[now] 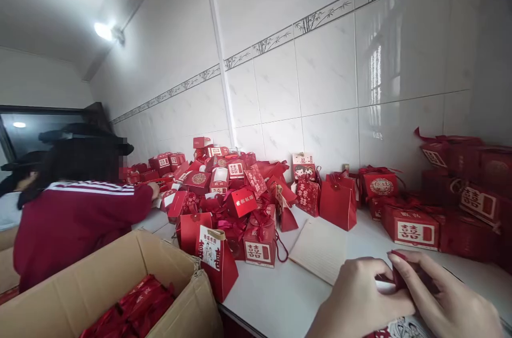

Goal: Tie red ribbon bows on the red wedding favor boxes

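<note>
At the lower right, my left hand (360, 298) and my right hand (450, 295) come together with bent fingers. Between them they grip the dark red top of a red gift box (404, 328), with a white edge showing by the left fingers. The box's front, white with black figures, peeks out below my hands at the picture's bottom edge. Most of this box is hidden by my fingers. Just left of my left hand, an open lined notebook (320, 252) lies on the white table (264, 295).
Piled red gift boxes (240, 202) fill the table's middle, and more boxes (416, 228) stack at the right by the tiled wall. An open cardboard carton (180, 258) with red packets stands at the front left. Beyond it, a person in a maroon jacket (84, 220) reaches toward the pile.
</note>
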Demonstrator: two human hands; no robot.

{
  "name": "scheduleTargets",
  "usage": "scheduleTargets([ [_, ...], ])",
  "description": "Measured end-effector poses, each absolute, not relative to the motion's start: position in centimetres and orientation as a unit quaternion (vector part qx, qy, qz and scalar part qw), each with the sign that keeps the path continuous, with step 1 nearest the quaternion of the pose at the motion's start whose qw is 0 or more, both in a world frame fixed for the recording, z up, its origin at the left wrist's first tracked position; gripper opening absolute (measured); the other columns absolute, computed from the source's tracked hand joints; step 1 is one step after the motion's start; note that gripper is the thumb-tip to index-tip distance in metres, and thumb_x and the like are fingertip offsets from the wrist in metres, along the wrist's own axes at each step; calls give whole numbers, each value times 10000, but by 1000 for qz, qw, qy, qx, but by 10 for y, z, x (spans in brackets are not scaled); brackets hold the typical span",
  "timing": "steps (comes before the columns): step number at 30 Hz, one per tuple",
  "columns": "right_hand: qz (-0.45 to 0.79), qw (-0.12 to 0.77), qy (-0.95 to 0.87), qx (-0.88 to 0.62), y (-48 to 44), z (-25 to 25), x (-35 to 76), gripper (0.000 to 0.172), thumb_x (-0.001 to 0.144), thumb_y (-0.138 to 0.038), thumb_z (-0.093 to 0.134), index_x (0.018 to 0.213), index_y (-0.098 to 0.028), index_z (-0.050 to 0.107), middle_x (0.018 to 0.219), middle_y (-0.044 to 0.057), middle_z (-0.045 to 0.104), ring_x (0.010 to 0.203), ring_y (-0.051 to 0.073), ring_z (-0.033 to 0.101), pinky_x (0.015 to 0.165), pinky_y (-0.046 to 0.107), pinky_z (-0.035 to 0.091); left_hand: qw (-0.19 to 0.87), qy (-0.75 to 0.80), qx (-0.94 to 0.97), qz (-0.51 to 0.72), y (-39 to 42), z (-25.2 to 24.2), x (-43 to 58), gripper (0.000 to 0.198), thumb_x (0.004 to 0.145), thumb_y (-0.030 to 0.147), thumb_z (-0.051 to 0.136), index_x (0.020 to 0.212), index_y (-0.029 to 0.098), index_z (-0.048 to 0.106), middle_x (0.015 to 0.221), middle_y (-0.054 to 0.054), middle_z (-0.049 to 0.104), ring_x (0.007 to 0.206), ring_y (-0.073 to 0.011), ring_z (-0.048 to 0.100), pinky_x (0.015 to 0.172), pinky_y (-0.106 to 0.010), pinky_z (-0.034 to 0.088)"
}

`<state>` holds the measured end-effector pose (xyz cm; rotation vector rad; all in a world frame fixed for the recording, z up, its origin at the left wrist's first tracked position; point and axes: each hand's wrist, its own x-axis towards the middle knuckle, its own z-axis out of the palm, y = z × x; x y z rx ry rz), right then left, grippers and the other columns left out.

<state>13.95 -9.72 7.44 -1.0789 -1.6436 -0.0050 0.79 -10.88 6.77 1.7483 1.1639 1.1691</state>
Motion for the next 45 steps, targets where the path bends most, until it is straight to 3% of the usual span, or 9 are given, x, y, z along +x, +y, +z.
scheduleTargets([
  [7, -44, 608, -709, -355, -104, 74, 140, 296, 871, -435, 454, 721, -231, 606, 615, 16, 670, 497, 159, 634, 468, 226, 501, 366, 455, 685, 436, -110, 75, 8, 116, 648, 272, 643, 688, 165, 623, 675, 2, 616, 683, -153, 590, 617, -199, 455],
  [12, -44, 504, -815, -283, -102, 91, 156, 162, 863, -287, 504, 766, -218, 614, 585, 9, 614, 507, 149, 581, 487, 251, 461, 349, 452, 708, 415, -107, 78, 8, 85, 663, 194, 598, 723, 145, 634, 679, -4, 624, 675, -153, 569, 598, -206, 433],
  [16, 56, 426, -831, -354, -108, 104, 162, 215, 889, -312, 444, 753, -212, 577, 648, 9, 630, 567, 143, 590, 527, 243, 455, 340, 426, 725, 420, -108, 80, 6, 80, 706, 197, 581, 731, 147, 639, 706, -5, 641, 698, -154, 578, 651, -221, 439],
  [20, 198, 440, -771, -416, -111, 106, 160, 266, 888, -385, 427, 727, -201, 533, 653, -1, 584, 532, 126, 536, 464, 225, 417, 331, 425, 724, 431, -109, 75, 3, 169, 759, 259, 574, 642, 151, 629, 646, 2, 613, 647, -145, 569, 603, -221, 428],
  [24, 262, 470, -735, -412, -111, 101, 161, 262, 856, -426, 486, 784, -188, 568, 725, 17, 603, 643, 143, 582, 516, 223, 461, 395, 400, 644, 519, -113, 65, 4, 237, 751, 322, 601, 917, 157, 640, 848, -41, 675, 820, -189, 622, 738, -265, 482],
  [29, 288, 455, -737, -409, -120, 97, 171, 223, 806, -416, 581, 855, -199, 596, 840, 35, 642, 751, 166, 623, 570, 234, 502, 450, 374, 557, 589, -124, 45, 3, 443, 779, 413, 572, 1138, 163, 505, 1109, -110, 631, 1015, -236, 597, 857, -323, 480],
  [34, 239, 432, -760, -422, -125, 95, 172, 223, 865, -373, 503, 753, -207, 601, 767, 17, 639, 694, 150, 608, 547, 223, 442, 505, 376, 554, 545, -134, 24, 2, 385, 775, 384, 616, 1077, 173, 504, 941, -69, 677, 828, -222, 646, 722, -304, 527],
  [41, 191, 458, -757, -426, -125, 87, 161, 249, 890, -365, 451, 746, -204, 576, 670, -9, 598, 541, 115, 490, 518, 224, 381, 469, 393, 567, 551, -130, 7, 1, 328, 778, 396, 619, 1010, 181, 531, 894, -39, 667, 819, -205, 634, 737, -289, 516],
  [45, 226, 476, -740, -418, -124, 80, 161, 190, 852, -382, 516, 860, -206, 586, 774, 10, 637, 655, 141, 565, 578, 229, 426, 457, 395, 570, 557, -129, 3, 1, 341, 768, 402, 623, 1012, 179, 540, 886, -43, 669, 810, -210, 636, 720, -289, 514],
])
